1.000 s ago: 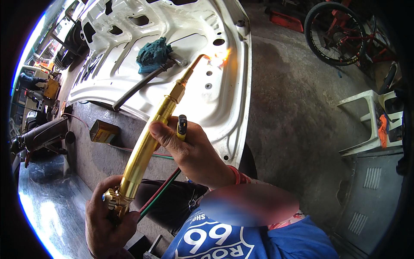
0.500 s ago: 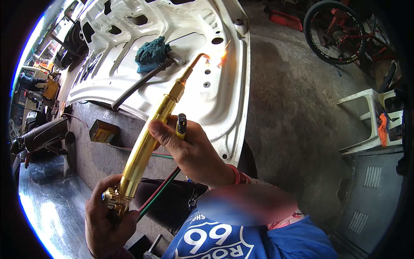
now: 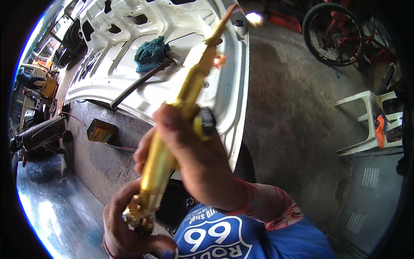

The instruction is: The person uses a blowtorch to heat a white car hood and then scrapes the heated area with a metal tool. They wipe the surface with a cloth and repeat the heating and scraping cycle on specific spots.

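Right hand [image 3: 196, 162]: clenched around the middle of the torch [image 3: 172, 142], with a small yellow-and-black lighter [image 3: 203, 124] pinched against it by the fingers. 
Left hand [image 3: 125, 220]: closed on the valve end at the torch's base, fingers at the knobs.
Torch: long brass body, held up close to the head and slanting up to the right; thin bent tip [image 3: 227, 15] over the panel, a small flame [image 3: 254, 18] just beside it. Likely heavy, rigid, smooth and somewhat slippery; hot toward the tip, so best taken at the barrel and valve end, as now.
Panel [image 3: 129, 64]: white sheet-metal car panel on the concrete floor, glowing spot [image 3: 219, 60] near its edge.
Rag [image 3: 151, 52]: teal, on the panel, touching a dark hose [image 3: 138, 84].
Box [image 3: 101, 131]: yellow, on the floor just beside the panel.
Chair [image 3: 366, 121]: white plastic, well apart, right.
Wheel [image 3: 330, 32]: upper right.
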`<state>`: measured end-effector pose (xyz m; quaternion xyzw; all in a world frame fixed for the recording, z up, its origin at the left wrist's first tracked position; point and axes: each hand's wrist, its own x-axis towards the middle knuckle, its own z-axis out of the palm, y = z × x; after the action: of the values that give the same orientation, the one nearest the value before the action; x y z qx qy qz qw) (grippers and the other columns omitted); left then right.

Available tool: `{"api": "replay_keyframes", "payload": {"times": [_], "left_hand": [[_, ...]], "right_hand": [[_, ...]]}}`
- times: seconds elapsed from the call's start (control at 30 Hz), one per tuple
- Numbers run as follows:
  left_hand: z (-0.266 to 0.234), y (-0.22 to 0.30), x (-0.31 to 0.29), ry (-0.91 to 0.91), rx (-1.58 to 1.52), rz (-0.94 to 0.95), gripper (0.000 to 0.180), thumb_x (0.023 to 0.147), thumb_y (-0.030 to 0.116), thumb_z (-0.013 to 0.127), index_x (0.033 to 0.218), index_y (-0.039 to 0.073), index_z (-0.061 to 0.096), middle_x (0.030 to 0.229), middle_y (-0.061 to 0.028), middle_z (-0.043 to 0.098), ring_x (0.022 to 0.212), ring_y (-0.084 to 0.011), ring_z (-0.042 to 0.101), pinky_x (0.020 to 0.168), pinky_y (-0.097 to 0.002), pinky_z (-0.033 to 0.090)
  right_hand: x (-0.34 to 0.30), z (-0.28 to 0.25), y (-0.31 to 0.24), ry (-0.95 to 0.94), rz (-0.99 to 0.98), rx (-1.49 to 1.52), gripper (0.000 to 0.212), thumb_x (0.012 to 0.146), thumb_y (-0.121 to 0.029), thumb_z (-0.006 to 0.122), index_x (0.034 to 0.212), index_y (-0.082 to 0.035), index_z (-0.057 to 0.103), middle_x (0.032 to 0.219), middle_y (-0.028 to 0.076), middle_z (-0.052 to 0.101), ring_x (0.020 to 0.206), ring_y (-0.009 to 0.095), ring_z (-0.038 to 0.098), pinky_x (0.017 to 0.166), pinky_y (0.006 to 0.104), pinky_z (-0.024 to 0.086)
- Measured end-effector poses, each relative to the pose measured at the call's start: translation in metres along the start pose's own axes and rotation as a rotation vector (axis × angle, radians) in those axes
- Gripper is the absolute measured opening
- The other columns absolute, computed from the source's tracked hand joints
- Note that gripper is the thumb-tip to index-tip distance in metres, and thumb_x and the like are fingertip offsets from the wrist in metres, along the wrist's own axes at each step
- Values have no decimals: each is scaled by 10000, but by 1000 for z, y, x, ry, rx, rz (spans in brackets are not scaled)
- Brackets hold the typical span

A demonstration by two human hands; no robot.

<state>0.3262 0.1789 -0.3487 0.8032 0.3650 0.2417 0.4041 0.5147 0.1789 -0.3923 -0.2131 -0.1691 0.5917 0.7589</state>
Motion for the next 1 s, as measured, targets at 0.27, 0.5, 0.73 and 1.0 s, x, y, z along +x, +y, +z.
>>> {"api": "replay_keyframes", "payload": {"times": [0.27,0.5,0.73,1.0], "left_hand": [[4,-121,194,280,572,404,260,924,228,676,1105,41,676,966,-136,698,881,-314,660,794,-428,523],[-4,-174,271,30,974,318,221,913,275,636,942,56,620,953,-143,695,941,-377,646,806,-487,519],[22,-113,231,86,435,135,216,1011,212,514,1034,26,621,790,-231,651,741,-421,654,654,-470,498],[53,-65,215,-39,557,380,354,981,132,584,1331,83,615,864,-193,709,774,-378,700,658,-456,535]], "right_hand": [[-45,-42,-78,198,-441,-247,462,1059,-504,384,1106,-47,436,613,101,550,458,184,540,426,283,492],[-92,-89,-112,545,-650,-497,454,1043,-514,421,1052,-63,469,556,44,474,435,131,455,400,248,430],[-104,-120,-108,591,-482,-537,436,1046,-488,433,1032,-55,486,544,40,472,405,127,432,381,240,395],[-94,-124,-102,529,-386,-550,463,1029,-500,467,1056,-40,505,557,67,520,405,147,473,404,252,427]]}}
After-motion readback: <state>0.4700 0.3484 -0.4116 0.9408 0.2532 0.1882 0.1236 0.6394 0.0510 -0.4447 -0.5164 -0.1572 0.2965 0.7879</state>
